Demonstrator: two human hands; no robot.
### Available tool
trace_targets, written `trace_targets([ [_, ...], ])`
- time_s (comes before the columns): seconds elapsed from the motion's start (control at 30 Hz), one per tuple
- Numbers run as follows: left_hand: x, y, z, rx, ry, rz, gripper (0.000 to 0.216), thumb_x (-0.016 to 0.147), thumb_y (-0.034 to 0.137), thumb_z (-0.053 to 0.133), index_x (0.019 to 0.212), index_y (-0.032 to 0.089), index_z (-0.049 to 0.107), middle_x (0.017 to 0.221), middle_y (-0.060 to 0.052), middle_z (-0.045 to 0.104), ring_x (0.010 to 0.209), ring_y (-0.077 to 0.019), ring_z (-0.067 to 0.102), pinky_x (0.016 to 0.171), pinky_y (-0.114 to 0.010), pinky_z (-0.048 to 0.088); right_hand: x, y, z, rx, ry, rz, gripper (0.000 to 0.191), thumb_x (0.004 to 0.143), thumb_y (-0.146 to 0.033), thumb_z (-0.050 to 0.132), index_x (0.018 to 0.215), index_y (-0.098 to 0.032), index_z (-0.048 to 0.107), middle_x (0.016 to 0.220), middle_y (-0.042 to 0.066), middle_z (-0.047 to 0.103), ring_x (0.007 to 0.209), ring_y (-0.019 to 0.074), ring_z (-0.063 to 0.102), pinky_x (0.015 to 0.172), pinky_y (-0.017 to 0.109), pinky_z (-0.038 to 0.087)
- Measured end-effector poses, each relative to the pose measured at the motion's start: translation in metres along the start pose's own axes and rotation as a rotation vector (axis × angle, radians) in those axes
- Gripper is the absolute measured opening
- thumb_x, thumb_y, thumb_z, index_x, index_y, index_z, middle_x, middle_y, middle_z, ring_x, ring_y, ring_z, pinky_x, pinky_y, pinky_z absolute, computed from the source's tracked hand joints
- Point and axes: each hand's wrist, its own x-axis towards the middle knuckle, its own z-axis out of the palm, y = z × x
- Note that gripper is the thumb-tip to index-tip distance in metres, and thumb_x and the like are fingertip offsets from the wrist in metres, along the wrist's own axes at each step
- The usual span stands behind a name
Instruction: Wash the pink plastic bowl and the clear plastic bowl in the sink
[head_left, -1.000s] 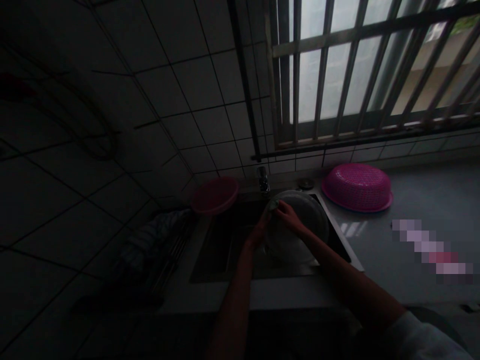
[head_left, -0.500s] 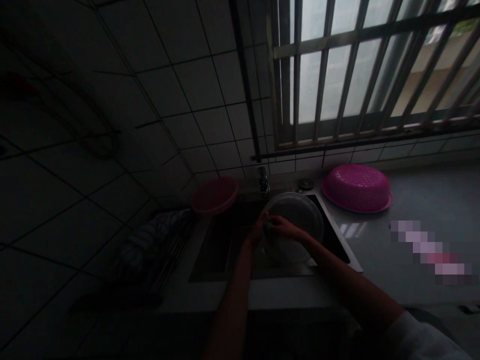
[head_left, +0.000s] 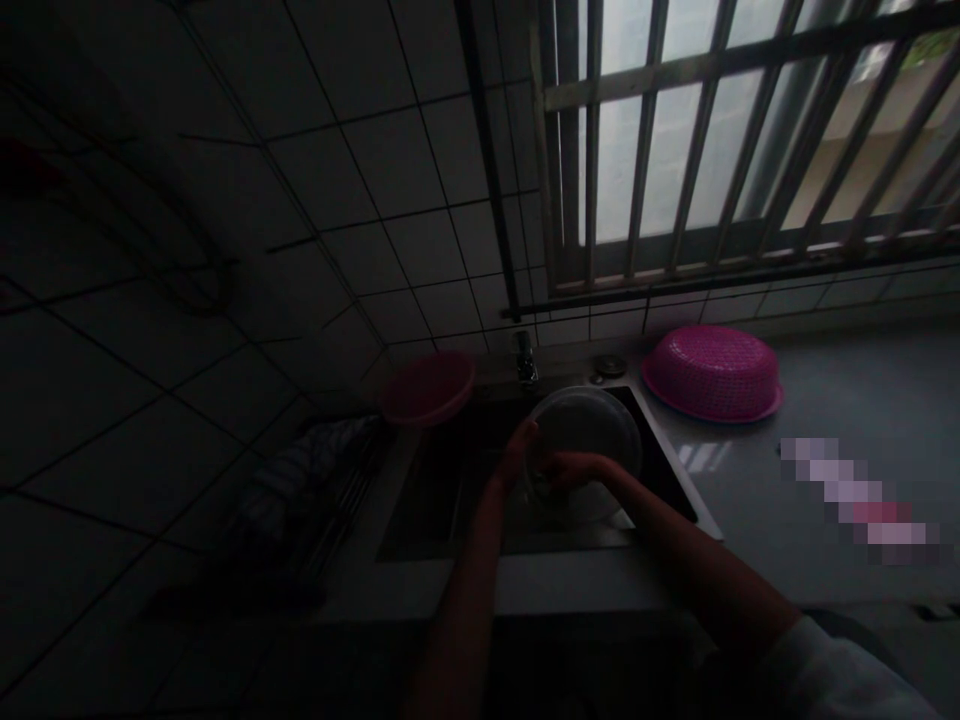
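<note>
A translucent round basin (head_left: 600,430) is held tilted over the sink (head_left: 442,490), its open side facing me. My left hand (head_left: 517,452) is closed on its left rim, with the thumb showing near the edge. Inside the basin, my right hand (head_left: 574,470) is bent downward against the left part of the wall. Its fingers are curled on a small, dull greenish thing (head_left: 541,484), too dark to name. Both fingertips and the basin's lower edge are hard to make out in the dim light.
Behind the sink stands a faucet (head_left: 525,360), with a round drain strainer (head_left: 609,366) to its right. A pink basin (head_left: 429,388) sits at the back left, and an upturned magenta basket (head_left: 712,375) on the right counter. Striped cloth (head_left: 277,480) lies at left.
My right hand has moved down along the basin's inner left side, its wrist now more bent. My left hand stays on the rim, and the basin has barely shifted.
</note>
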Motion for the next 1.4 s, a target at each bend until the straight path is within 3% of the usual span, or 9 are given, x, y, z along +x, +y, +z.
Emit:
trace_targets([
  [0.27, 0.002, -0.004, 0.004, 0.025, -0.113, 0.001, 0.085, 0.074, 0.080, 0.077, 0.136, 0.022, 0.070, 0.158, -0.013, 0.058, 0.152, -0.0379, 0.045, 0.129, -0.051, 0.029, -0.004, -0.022, -0.028, 0.326, 0.935, -0.208, 0.035, 0.080, -0.039, 0.064, 0.107, -0.018, 0.071, 0.103, 0.007, 0.075, 0.094, 0.0239, 0.068, 0.086, 0.034, 0.056],
  [0.33, 0.001, -0.003, 0.004, 0.028, -0.098, 0.002, 0.087, 0.073, 0.080, 0.078, 0.137, 0.022, 0.069, 0.158, -0.013, 0.058, 0.153, -0.0382, 0.044, 0.129, -0.051, 0.027, -0.001, -0.017, -0.024, 0.315, 0.883, -0.218, 0.038, 0.077, -0.038, 0.067, 0.109, -0.018, 0.071, 0.105, 0.006, 0.075, 0.094, 0.0239, 0.068, 0.087, 0.035, 0.056],
  [0.5, 0.002, 0.000, 0.001, -0.011, -0.018, -0.037, 0.076, 0.071, 0.073, 0.083, 0.127, 0.022, 0.074, 0.149, -0.012, 0.066, 0.151, -0.0393, 0.046, 0.129, -0.052, 0.027, 0.014, 0.003, 0.004, 0.160, 0.369, -0.126, 0.028, 0.069, -0.028, 0.074, 0.094, -0.016, 0.073, 0.095, 0.006, 0.076, 0.086, 0.0238, 0.068, 0.081, 0.035, 0.056],
  [0.57, 0.001, 0.000, 0.001, -0.020, -0.047, -0.037, 0.073, 0.070, 0.070, 0.086, 0.124, 0.022, 0.076, 0.144, -0.012, 0.069, 0.149, -0.0395, 0.048, 0.129, -0.052, 0.026, 0.015, 0.006, 0.002, 0.124, 0.428, -0.124, 0.027, 0.070, -0.028, 0.072, 0.095, -0.017, 0.072, 0.097, 0.007, 0.076, 0.088, 0.0243, 0.068, 0.084, 0.036, 0.056],
  [0.77, -0.001, -0.001, 0.002, -0.056, -0.110, -0.026, 0.075, 0.073, 0.069, 0.085, 0.132, 0.023, 0.071, 0.152, -0.013, 0.063, 0.149, -0.0375, 0.048, 0.128, -0.051, 0.028, 0.004, 0.003, -0.037, 0.039, 1.060, -0.019, 0.033, 0.083, -0.039, 0.065, 0.108, -0.018, 0.067, 0.106, 0.009, 0.074, 0.098, 0.0269, 0.066, 0.092, 0.041, 0.054],
  [0.83, -0.002, -0.001, 0.002, -0.059, -0.111, -0.029, 0.076, 0.074, 0.069, 0.084, 0.133, 0.023, 0.070, 0.152, -0.013, 0.063, 0.149, -0.0370, 0.048, 0.128, -0.051, 0.029, 0.005, 0.004, -0.033, 0.024, 1.019, -0.042, 0.032, 0.084, -0.040, 0.066, 0.107, -0.018, 0.068, 0.104, 0.009, 0.074, 0.097, 0.0265, 0.066, 0.092, 0.041, 0.055],
  [1.0, -0.003, 0.003, 0.002, -0.030, -0.079, -0.002, 0.068, 0.075, 0.064, 0.086, 0.128, 0.023, 0.073, 0.150, -0.012, 0.065, 0.149, -0.0367, 0.048, 0.129, -0.049, 0.025, 0.017, 0.010, -0.004, 0.037, 0.555, -0.111, 0.032, 0.079, -0.037, 0.075, 0.103, -0.017, 0.071, 0.105, 0.009, 0.077, 0.093, 0.0265, 0.069, 0.089, 0.040, 0.057],
  [1.23, -0.003, 0.000, 0.001, -0.048, -0.140, -0.001, 0.072, 0.079, 0.066, 0.082, 0.136, 0.023, 0.069, 0.151, -0.013, 0.063, 0.148, -0.0365, 0.050, 0.127, -0.051, 0.030, -0.001, -0.001, -0.037, -0.034, 1.000, -0.042, 0.031, 0.084, -0.035, 0.067, 0.109, -0.018, 0.069, 0.105, 0.009, 0.075, 0.095, 0.0260, 0.067, 0.091, 0.041, 0.055],
  [1.4, -0.004, 0.001, 0.002, -0.054, -0.118, -0.017, 0.077, 0.073, 0.072, 0.083, 0.131, 0.022, 0.072, 0.148, -0.013, 0.066, 0.145, -0.0389, 0.052, 0.127, -0.053, 0.030, 0.004, -0.003, -0.014, 0.032, 0.672, -0.076, 0.030, 0.080, -0.037, 0.075, 0.104, -0.018, 0.071, 0.101, 0.008, 0.076, 0.094, 0.0266, 0.068, 0.087, 0.039, 0.057],
])
